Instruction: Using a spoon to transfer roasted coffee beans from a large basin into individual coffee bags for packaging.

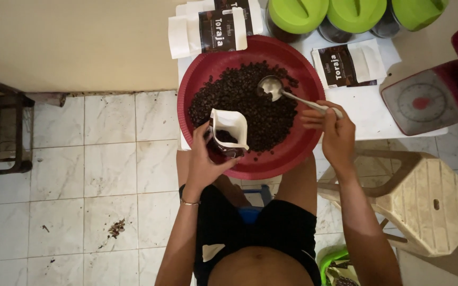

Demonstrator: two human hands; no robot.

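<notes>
The left hand [203, 164] has its grip clamped around a small white stand-up pouch [228, 132], fingers wrapped on the pouch's lower dark part, holding it upright with its mouth open over the near edge of a round red tray [292, 153]. Dark beans show inside the pouch's opening. A thin bracelet [188, 202] sits on that wrist.

The right hand [336, 132] has its grip closed on the handle end of a metal spoon [271, 87]; the handle runs up and left from the fingers, and the empty bowl rests on the heap of roasted coffee beans [250, 103] in the middle of the tray, well apart from the pouch.

The tray lies on a white surface [367, 108], with its near rim jutting past the edge over the person's lap. Beyond the tray lie flat white pouches with dark labels [216, 26], and another such pouch [348, 63] lies to the right of it. Three jars with green lids [353, 13] stand along the far edge. A red kitchen scale with a round dial [425, 100] sits at the right end of the surface. A beige plastic stool [430, 198] stands on the tiled floor [80, 169] by the right arm, and a dark wooden frame [1, 132] at far left.
</notes>
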